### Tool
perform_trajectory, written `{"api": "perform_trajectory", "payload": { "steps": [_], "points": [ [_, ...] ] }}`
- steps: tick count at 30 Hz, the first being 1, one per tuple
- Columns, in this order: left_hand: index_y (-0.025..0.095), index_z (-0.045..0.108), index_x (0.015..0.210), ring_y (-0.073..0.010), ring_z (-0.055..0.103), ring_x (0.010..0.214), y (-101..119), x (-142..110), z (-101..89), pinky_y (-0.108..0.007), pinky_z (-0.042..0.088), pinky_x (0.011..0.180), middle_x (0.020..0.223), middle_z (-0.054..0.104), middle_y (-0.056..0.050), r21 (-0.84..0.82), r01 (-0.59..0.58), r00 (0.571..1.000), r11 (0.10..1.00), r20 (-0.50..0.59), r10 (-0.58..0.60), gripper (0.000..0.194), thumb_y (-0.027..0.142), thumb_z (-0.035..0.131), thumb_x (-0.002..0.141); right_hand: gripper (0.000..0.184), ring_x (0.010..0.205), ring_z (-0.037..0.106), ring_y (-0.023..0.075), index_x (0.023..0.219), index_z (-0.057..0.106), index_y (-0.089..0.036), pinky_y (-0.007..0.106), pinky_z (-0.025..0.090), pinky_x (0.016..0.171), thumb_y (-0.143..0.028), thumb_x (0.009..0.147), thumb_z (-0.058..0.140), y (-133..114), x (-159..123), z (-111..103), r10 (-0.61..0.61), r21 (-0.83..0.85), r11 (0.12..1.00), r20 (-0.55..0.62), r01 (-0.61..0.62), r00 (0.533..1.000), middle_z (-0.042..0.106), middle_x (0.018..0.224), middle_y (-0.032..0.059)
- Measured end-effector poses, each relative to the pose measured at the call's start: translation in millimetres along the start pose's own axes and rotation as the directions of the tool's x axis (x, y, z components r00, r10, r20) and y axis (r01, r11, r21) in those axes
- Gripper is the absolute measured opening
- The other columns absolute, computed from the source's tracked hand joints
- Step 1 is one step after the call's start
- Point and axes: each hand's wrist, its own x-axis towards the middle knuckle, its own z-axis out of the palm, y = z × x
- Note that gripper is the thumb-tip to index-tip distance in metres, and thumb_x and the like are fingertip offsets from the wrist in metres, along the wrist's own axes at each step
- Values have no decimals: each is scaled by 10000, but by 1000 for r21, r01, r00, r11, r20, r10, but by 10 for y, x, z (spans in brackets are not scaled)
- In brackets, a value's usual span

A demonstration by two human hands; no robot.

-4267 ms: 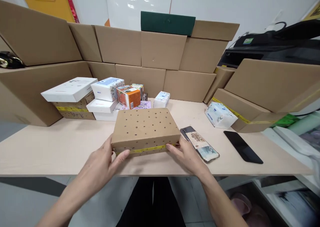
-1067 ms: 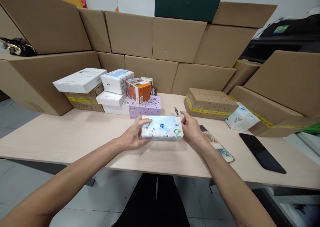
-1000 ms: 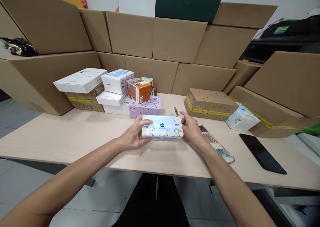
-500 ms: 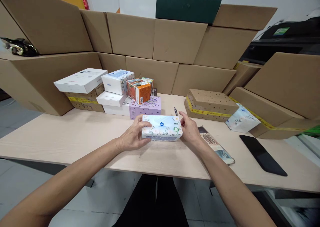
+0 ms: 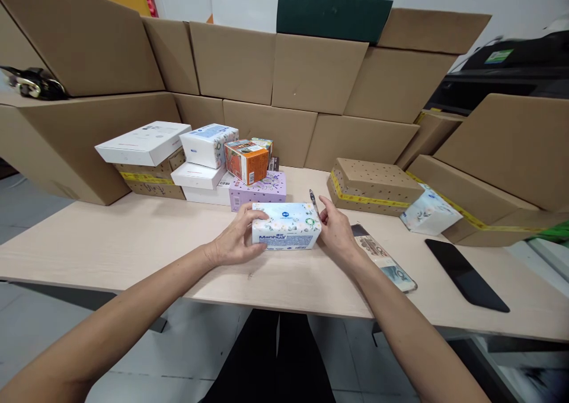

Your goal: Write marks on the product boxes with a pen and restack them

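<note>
A soft pack of tissues (image 5: 287, 228), white and pale blue with flowers and the word "Manhua", is at the middle of the table near me. My left hand (image 5: 242, 237) is closed around its left end, thumb on the front face and fingers over the top. At the pack's right end, my right hand (image 5: 335, 225) has bent fingers against it; their tips are partly hidden. Just behind the right top corner shows a pen (image 5: 313, 199), close to the right fingers. Whether they touch the pen, I cannot tell.
Behind left stand white boxes (image 5: 146, 143), another tissue pack (image 5: 208, 142), an orange box (image 5: 246, 163) and a lilac box (image 5: 258, 192). Rightward are a spotted carton (image 5: 376, 181), a banknote-patterned pouch (image 5: 386, 258), a black phone-like slab (image 5: 466, 275) and a third tissue pack (image 5: 431, 210). Cardboard walls surround the table (image 5: 133, 243).
The tissue pack has tipped back, so its front face with the lettering shows more and its top less. More of the pen is visible. Both hands have barely moved.
</note>
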Motion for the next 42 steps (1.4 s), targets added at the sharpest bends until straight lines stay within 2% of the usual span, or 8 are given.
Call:
{"api": "perform_trajectory", "payload": {
  "steps": [4,8,13,20,24,27,30,42],
  "points": [
    [284,468,1248,-245,532,1138,50,10,-1,-423,502,963,1241,458,-74,-233,199,978,952,-13,-208,563,274,750,762,638,696,543,195,1455,479,-87,338,420,691,-287,852,538,-15,-4,-7,22,81,997,-86,-15,996,592,750,29],
    [265,417,1287,-212,637,962,132,57,-3,-374,560,822,1152,598,-68,-540,390,901,746,57,-430,650,348,774,751,657,678,563,177,1465,466,-108,336,449,698,-312,847,561,-4,-4,3,76,235,971,-145,-40,986,591,755,11],
    [230,433,1307,-221,657,958,193,110,5,-333,562,766,1235,622,-89,-539,463,856,704,65,-513,622,457,711,799,659,651,617,161,1465,459,-138,328,474,686,-326,843,569,-16,-14,22,148,391,915,-103,-96,984,596,797,0],
    [271,355,1484,-255,653,942,129,73,-77,-401,531,810,1272,620,-107,-187,511,853,839,-5,-521,668,591,504,916,675,641,613,146,1464,450,-116,306,470,677,-298,825,569,-96,-47,1,162,397,910,-82,-116,983,584,786,-17],
    [270,376,1482,-280,611,985,91,40,-184,-483,480,913,1197,627,-107,22,427,904,904,-9,-427,648,612,431,935,670,630,610,143,1456,453,-119,294,467,649,-305,821,560,-92,-48,1,170,409,904,-84,-122,982,575,785,-24],
    [273,380,1465,-330,505,1215,92,29,-241,-526,429,1026,1378,474,-134,-10,272,958,962,95,-270,699,597,556,871,665,639,617,148,1450,458,-122,293,470,652,-310,821,556,-84,-45,-3,176,408,904,-86,-126,981,575,786,-22],
    [278,342,1464,-372,383,1341,118,24,-247,-585,356,1107,1423,368,-144,-9,167,964,986,211,-162,908,496,786,702,656,651,622,153,1441,470,-136,301,474,674,-299,812,558,-86,-48,-7,181,397,908,-89,-131,980,584,791,-16],
    [272,292,1434,-354,413,1314,110,3,-163,-573,385,1089,1414,362,-141,15,224,958,974,180,-223,898,345,798,695,646,632,602,150,1442,470,-141,302,459,644,-292,819,550,-132,-68,-27,167,382,916,-79,-125,983,577,783,-17]
  ]
}}
